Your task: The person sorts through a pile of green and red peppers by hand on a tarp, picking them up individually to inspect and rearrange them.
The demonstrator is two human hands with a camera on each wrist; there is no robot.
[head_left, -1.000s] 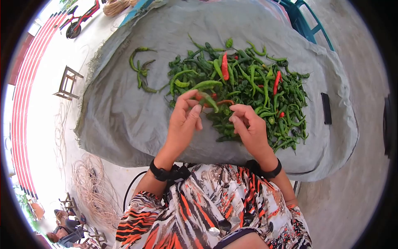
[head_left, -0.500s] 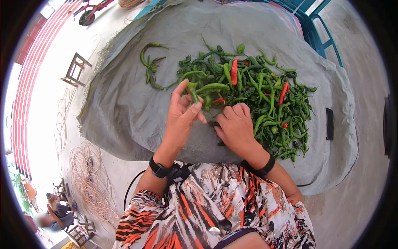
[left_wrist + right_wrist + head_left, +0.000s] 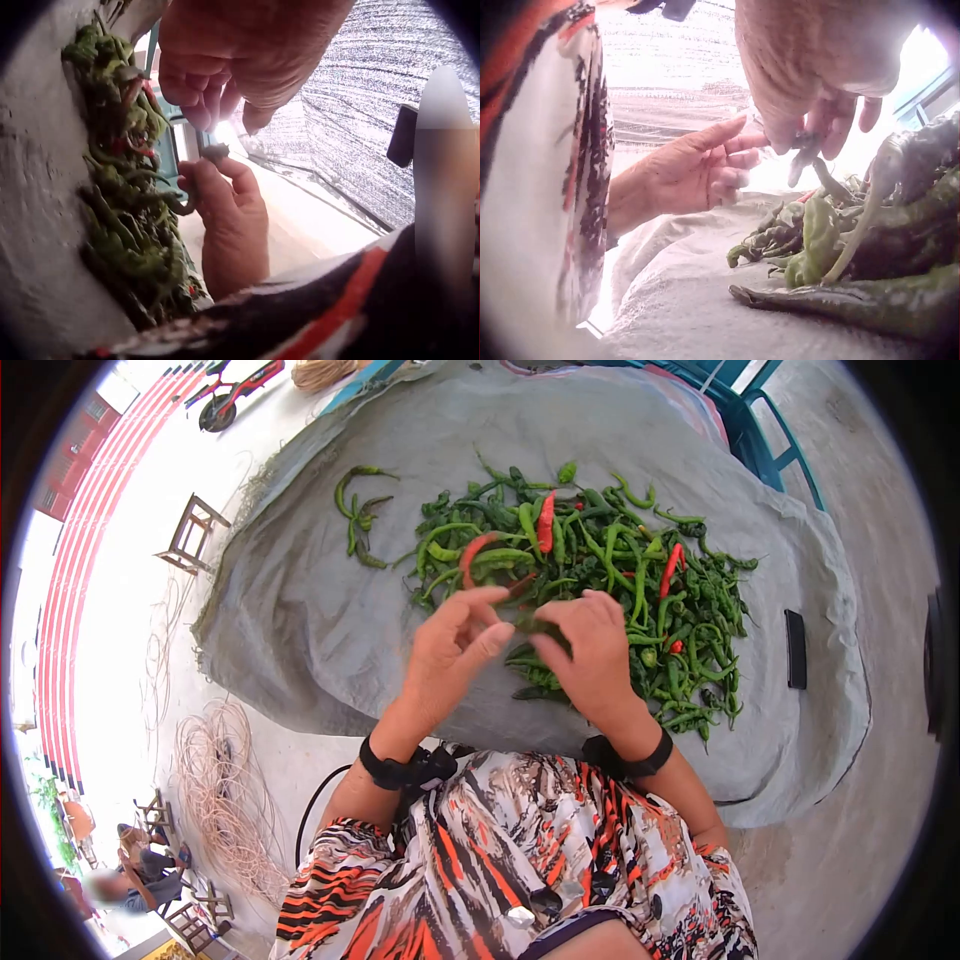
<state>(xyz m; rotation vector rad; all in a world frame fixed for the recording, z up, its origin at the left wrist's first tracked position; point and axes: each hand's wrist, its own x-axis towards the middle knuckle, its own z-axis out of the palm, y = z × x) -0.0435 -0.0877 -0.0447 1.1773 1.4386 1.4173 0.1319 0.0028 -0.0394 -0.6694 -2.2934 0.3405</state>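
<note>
A heap of green chili peppers with a few red ones lies on a grey cloth. My right hand is at the heap's near edge. Between its thumb and fingers it pinches a dark green chili pepper, mostly covered by the hand in the head view. Just to the left, my left hand is raised with loosely bent fingers and nothing held in them. Its fingertips come close to the right hand's. Beyond the left fingers shows a blurred, curved red chili pepper.
Several chili peppers lie apart at the cloth's left. A black phone-like object sits at the right. Around the cloth are a teal chair, a wooden stool, tangled cord and a seated person.
The green chili pepper in my left hand has left it, and its fingers have loosened. My right hand has lifted from the heap with a chili pepper. A blurred red one now shows beyond the left hand.
</note>
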